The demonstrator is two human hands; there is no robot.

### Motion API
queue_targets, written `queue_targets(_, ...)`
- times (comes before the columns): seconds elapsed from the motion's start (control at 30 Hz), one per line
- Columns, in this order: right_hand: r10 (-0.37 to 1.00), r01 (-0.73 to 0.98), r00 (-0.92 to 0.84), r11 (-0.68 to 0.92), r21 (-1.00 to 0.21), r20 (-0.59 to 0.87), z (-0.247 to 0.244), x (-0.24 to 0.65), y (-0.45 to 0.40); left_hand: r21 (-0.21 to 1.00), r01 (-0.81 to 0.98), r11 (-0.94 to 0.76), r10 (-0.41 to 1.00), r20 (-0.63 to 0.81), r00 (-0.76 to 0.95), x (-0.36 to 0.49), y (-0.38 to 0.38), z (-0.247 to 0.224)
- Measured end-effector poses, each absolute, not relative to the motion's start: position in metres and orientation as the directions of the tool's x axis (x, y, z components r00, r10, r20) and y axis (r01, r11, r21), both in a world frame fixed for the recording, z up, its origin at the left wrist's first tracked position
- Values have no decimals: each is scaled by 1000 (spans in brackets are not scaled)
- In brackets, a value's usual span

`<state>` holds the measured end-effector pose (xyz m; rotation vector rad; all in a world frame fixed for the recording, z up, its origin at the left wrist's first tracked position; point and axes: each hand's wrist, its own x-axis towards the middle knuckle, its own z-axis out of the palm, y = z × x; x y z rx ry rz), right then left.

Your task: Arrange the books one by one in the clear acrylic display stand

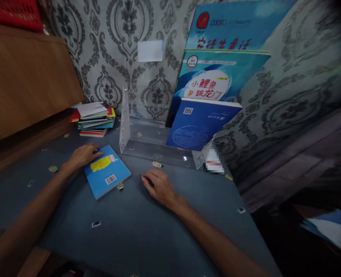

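Note:
A light blue book [102, 181] with a yellow patch and a barcode lies at a slant on the dark tablecloth. My left hand [83, 156] is at its upper left edge, with the thumb over the cover and the other fingers partly hidden along that edge. To the right of the book, apart from it, my right hand [159, 186] rests on the cloth with its fingers curled in and nothing visible in them. Behind both hands stands a clear plastic rack [156, 150], holding a dark blue book [199, 125] and a teal book [216, 71] upright at its right end.
A pile of books and papers [94, 121] stands at the back left, beside a wooden cabinet [29, 77]. Another tall blue book [231, 23] rises behind the teal one. A pixelated white item [214, 161] sits by the rack's right end. Patterned wallpaper covers the wall behind.

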<state>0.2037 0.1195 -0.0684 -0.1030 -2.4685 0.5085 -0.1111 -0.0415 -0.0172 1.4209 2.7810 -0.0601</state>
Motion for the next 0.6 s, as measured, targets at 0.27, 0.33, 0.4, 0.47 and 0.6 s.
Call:
queue_targets(0.27,374,5,-697,856,-517,612,-65,203,123,507,729,459,888,-239,-393,-74,-52,-17)
queue_targets(0.33,377,9,-694,856,-517,613,-65,204,123,651,604,460,888,-344,-306,-58,-51,-22)
queue_targets(0.4,373,9,-697,859,-512,612,-66,205,123,706,538,460,887,-401,-231,-44,-49,-24)
queue_targets(0.47,370,17,-707,861,-508,603,-67,206,124,708,542,452,888,-416,-197,-34,-47,-23)
queue_targets(0.6,306,14,-780,880,-474,546,-68,206,126,476,754,452,887,-329,-324,-18,-44,-11)
